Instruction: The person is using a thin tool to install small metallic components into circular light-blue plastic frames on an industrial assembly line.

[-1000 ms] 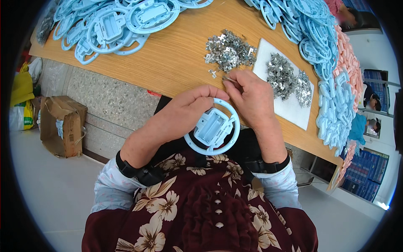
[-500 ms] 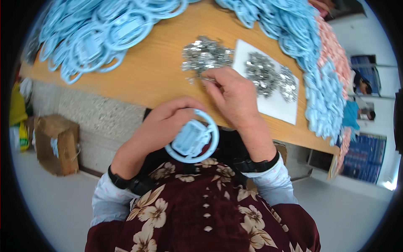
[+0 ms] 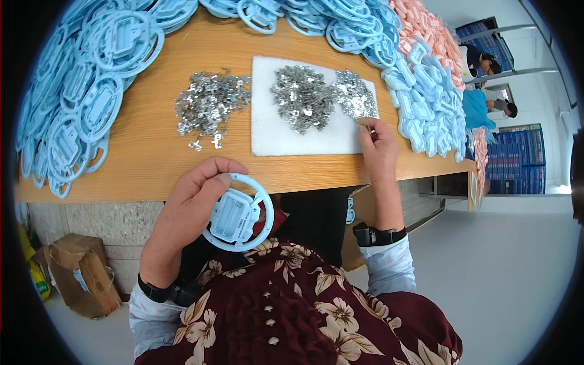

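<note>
Wooden table point(image 3: 152, 134) spans the upper half of the frame, with blue wheels point(image 3: 128, 39) heaped at upper left and pale blue parts point(image 3: 432, 91) beside pink parts point(image 3: 426, 30) at upper right. Left of centre, your left hand point(image 3: 185, 204) is closed around the rim of a blue ring point(image 3: 236, 218), its thumb on top. Your right hand point(image 3: 382, 152) has its fingers drawn together at the lower right corner of a white pad point(image 3: 274, 140), near metal clips point(image 3: 354, 94); you can't tell whether they pinch anything.
</note>
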A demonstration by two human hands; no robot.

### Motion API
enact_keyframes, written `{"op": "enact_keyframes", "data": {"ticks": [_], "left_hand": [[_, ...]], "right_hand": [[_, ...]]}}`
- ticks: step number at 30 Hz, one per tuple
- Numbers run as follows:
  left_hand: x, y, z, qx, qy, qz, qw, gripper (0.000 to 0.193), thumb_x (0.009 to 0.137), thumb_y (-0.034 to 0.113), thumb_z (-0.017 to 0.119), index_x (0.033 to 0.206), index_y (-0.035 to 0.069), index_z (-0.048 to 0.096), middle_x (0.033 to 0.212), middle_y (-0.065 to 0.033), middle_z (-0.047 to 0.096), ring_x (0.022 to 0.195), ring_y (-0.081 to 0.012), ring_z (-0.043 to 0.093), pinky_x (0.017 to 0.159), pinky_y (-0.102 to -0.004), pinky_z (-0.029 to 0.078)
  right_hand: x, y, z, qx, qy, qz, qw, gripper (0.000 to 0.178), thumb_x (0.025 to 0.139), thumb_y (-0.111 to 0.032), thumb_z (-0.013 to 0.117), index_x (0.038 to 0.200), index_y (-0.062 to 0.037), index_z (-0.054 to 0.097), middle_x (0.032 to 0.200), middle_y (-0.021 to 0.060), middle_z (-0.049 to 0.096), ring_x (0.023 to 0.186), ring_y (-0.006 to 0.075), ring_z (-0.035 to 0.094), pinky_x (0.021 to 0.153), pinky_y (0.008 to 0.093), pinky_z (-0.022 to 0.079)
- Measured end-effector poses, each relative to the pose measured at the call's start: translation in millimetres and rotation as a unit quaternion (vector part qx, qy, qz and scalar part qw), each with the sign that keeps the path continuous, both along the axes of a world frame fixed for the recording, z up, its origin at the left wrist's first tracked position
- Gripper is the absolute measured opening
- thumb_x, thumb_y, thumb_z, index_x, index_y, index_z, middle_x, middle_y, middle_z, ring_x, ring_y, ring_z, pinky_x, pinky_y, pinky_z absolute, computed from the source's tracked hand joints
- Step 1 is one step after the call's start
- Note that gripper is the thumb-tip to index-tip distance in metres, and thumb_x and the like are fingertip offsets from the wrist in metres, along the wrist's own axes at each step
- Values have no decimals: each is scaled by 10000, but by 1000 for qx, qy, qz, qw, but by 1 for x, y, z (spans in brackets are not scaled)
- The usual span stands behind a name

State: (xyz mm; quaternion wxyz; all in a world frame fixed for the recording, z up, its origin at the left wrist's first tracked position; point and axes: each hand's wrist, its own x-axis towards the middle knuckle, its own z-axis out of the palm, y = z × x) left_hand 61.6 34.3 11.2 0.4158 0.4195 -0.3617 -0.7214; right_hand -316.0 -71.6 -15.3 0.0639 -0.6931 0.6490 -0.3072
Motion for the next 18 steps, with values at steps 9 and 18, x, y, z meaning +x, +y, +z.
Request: {"op": "enact_keyframes", "data": {"ticks": [9, 18], "left_hand": [[-20, -12, 0, -7, -30, -7, 999, 233, 1028, 122, 476, 1157, 17, 639, 914, 20, 658, 798, -22, 587, 720, -201, 486], [-26, -16, 0, 6, -42, -4, 999, 235, 1033, 133, 475, 1154, 14, 638, 925, 15, 668, 811, -23, 592, 733, -201, 488]], "right_hand": [[38, -19, 27, 76, 74, 47, 993, 241, 940, -235, 614, 1108, -74, 676, 1047, 197, 663, 1040, 394, 613, 903, 471, 480], [12, -12, 18, 99, -47, 101, 989, 173, 890, -72, 715, 1030, 11, 659, 792, 4, 594, 721, 81, 523, 667, 246, 453]]}}
